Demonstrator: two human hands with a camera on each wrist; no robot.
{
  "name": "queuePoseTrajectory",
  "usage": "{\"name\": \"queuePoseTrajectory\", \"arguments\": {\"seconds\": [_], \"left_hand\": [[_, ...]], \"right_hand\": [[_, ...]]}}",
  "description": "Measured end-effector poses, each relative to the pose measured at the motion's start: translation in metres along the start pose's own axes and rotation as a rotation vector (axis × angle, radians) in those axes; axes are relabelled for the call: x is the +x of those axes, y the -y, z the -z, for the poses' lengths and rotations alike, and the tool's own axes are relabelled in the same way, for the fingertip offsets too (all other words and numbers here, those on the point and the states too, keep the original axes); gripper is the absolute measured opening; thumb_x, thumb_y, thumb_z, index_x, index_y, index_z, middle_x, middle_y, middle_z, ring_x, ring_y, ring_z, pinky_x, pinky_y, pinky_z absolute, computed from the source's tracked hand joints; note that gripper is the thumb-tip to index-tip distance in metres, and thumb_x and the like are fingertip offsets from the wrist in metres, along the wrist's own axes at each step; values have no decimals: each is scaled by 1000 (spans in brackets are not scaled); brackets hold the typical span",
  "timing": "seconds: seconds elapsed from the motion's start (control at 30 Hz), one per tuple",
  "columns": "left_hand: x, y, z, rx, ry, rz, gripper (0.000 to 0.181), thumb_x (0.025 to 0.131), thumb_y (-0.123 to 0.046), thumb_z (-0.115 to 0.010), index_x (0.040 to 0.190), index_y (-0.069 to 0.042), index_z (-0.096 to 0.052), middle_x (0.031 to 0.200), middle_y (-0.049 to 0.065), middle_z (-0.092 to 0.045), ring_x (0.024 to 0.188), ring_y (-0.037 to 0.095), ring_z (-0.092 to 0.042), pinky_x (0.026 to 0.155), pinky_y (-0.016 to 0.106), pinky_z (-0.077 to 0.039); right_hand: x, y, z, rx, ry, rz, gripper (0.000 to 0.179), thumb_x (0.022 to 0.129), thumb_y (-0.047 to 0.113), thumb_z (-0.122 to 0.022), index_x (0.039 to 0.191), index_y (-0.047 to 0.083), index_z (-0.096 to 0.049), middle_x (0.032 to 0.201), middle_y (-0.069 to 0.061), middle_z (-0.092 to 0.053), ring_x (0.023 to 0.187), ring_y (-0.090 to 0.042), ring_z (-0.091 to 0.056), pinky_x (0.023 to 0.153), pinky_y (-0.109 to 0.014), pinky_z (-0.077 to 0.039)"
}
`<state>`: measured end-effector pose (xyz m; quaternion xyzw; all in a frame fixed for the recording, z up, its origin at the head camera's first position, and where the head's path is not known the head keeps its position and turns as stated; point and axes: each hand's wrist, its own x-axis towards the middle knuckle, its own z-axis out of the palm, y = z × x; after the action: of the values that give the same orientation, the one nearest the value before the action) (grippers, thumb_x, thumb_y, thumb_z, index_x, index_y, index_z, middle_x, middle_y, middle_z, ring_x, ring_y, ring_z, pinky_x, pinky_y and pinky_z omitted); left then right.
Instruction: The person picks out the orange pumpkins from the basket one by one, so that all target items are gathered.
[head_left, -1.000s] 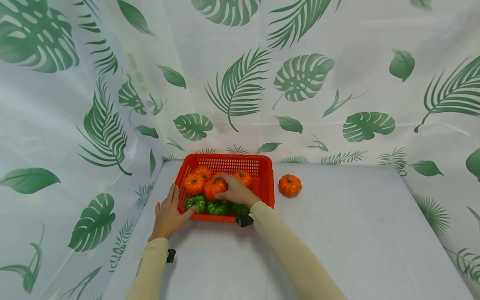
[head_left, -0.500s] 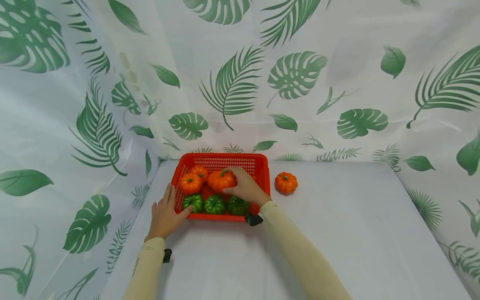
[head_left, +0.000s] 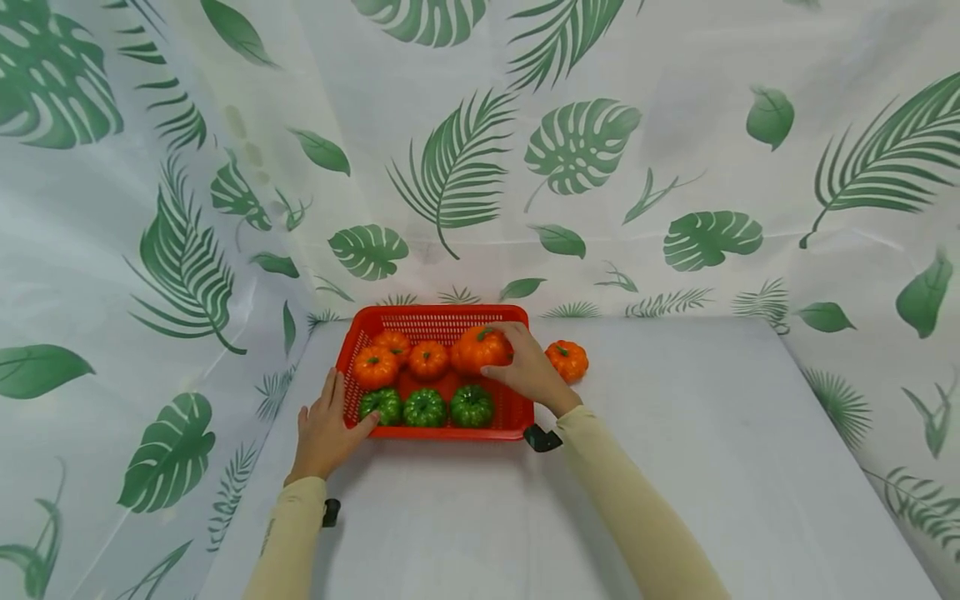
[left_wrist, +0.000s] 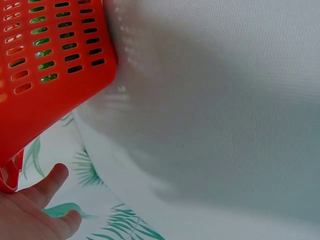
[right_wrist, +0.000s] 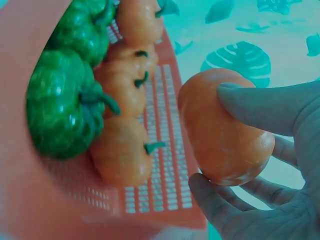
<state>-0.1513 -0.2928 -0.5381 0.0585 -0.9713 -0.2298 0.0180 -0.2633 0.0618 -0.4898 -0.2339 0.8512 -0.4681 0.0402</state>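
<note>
Orange pumpkin (head_left: 486, 352) in right hand (head_left: 531, 371), over basket (head_left: 442, 433).

In the basket (head_left: 442, 433) on the table (head_left: 720, 417), three pumpkins (head_left: 425, 408) lie before rear pumpkins (head_left: 428, 360), an outer pumpkin (head_left: 567, 362) right of the basket.

My left sleeve (head_left: 288, 533) is bearing a short line of small dark lettering (head_left: 267, 536), running lengthwise along its outer side; the characters are appearing too tiny for reading. No legible text is showing elsewhere.
</note>
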Motion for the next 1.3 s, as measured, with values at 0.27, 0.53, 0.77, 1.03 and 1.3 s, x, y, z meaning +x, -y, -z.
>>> {"name": "queuePoseTrajectory", "arguments": {"seconds": [0.27, 0.53, 0.77, 1.03, 1.3], "left_hand": [[0, 3, -1, -1, 3, -2, 109, 99, -58, -67, 171, 0, -9, 179, 18, -6, 150, 51, -35, 121, 77, -6], [0, 4, -2, -10, -17, -12, 109, 98, -58, -68, 171, 0, -11, 179, 18, -7, 149, 51, -36, 121, 77, -6], [1, 4, -3, -10, -20, -13, 109, 98, -57, -68, 171, 0, -11, 179, 17, -7, 149, 51, -37, 121, 77, -8], [0, 2, -1, -15, -9, -6, 109, 98, -60, -66, 171, 1, -11, 179, 18, -7, 150, 52, -34, 120, 77, -4], [0, 2, -1, -14, -10, -4, 109, 98, -57, -68, 171, 1, -11, 178, 19, -8, 150, 51, -35, 121, 77, -5]], "right_hand": [[-21, -6, 19, 26, -51, -32, 68, 93, 15, -85, 152, 9, -51, 153, -17, -45, 137, -39, -49, 110, -61, -48], [-38, -12, 35, 57, -98, -37, 70, 94, 13, -84, 154, 4, -49, 156, -20, -41, 134, -39, -50, 107, -61, -51], [-57, -25, 47, 28, -181, -45, 74, 92, 10, -85, 156, 3, -47, 154, -21, -44, 138, -41, -47, 108, -61, -50], [-83, -43, 54, 11, -205, -105, 79, 94, 10, -83, 160, -2, -41, 155, -26, -40, 138, -45, -45, 106, -64, -50], [-102, -65, 49, 6, -164, -167, 78, 93, 5, -82, 157, -8, -40, 152, -30, -38, 138, -48, -44, 108, -63, -48]]}}
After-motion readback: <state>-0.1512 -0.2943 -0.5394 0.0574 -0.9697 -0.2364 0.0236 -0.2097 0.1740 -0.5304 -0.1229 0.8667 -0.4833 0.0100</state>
